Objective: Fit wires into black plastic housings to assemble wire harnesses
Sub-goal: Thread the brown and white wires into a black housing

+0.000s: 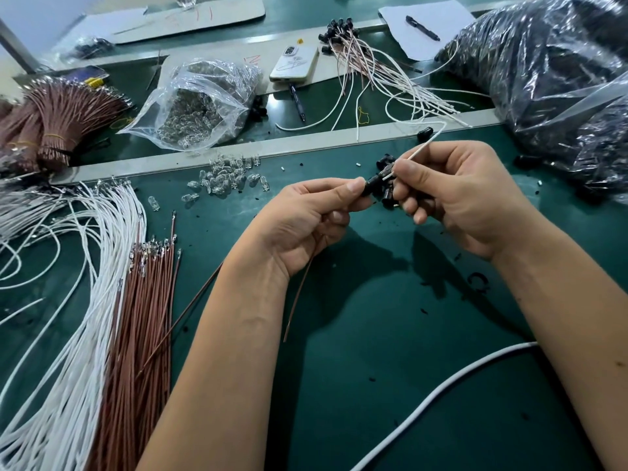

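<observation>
My left hand pinches a small black plastic housing between thumb and fingers above the green table. A brown wire hangs down from that hand toward the table. My right hand pinches a white wire near its tip, with the tip at the housing's open end. The white wire runs up and away to the right. A few more black housings sit under my right fingers, partly hidden.
Loose white wires and brown wires lie at the left. Clear bulbs are scattered ahead, beside a bag of bulbs. Finished harnesses, a phone and a large bag of black parts lie beyond. A white cable crosses bottom right.
</observation>
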{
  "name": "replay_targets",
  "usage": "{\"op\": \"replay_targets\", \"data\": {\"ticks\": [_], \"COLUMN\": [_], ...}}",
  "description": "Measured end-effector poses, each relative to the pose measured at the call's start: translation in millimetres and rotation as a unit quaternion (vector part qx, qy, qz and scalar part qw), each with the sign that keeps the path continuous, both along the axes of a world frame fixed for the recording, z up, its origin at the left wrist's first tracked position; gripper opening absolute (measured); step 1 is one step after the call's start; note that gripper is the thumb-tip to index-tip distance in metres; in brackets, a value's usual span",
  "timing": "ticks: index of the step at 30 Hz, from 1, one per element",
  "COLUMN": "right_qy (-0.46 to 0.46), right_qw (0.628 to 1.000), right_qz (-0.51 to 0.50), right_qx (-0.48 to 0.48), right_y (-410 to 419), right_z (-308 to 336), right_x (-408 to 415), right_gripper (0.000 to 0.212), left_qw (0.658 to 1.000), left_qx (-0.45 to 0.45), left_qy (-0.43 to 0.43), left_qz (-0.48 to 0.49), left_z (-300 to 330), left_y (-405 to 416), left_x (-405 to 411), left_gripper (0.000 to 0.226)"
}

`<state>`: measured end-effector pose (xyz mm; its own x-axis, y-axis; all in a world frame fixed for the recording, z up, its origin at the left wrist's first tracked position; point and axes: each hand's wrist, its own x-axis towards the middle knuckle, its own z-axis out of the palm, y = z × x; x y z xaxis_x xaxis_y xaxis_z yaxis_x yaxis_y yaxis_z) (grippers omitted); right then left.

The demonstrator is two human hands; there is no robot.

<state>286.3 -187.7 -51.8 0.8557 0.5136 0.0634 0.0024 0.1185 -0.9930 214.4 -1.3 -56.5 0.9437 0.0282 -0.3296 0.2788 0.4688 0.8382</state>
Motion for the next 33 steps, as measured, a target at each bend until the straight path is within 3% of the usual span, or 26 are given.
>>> {"op": "replay_targets", "data": {"ticks": [7,12,22,27,33], "right_qy": [-0.019,-0.032,-0.016,0.000,-0.020], "right_qw": [1.000,0.999,0.999,1.000,0.999], "right_qz": [-0.008,-0.025,-0.011,-0.024,-0.010], "right_qx": [-0.017,-0.022,-0.033,-0.001,-0.027], "right_y": [2.5,4.9,4.0,4.3,4.8], "right_z": [-3.0,-4.0,-2.8,-1.9,-4.4], "right_x": [-1.4,-2.9,-3.2,-2.5,-2.5], "right_gripper": [0.019,0.011,0.012,0.011,0.011], "left_qw": [1.000,0.999,0.996,0.998,0.996], "left_qx": [0.006,0.031,0.091,0.050,0.076], "left_qy": [-0.006,-0.015,-0.022,-0.041,-0.043], "left_qz": [0.012,-0.008,0.001,-0.009,0.012], "left_z": [-0.8,-0.3,-1.6,-0.9,-1.8], "left_y": [-0.5,-0.1,-0.7,-1.2,2.3], "left_x": [0.1,-2.1,-2.2,-1.3,-1.9], "left_gripper": [0.007,0.020,0.008,0.012,0.013]}}
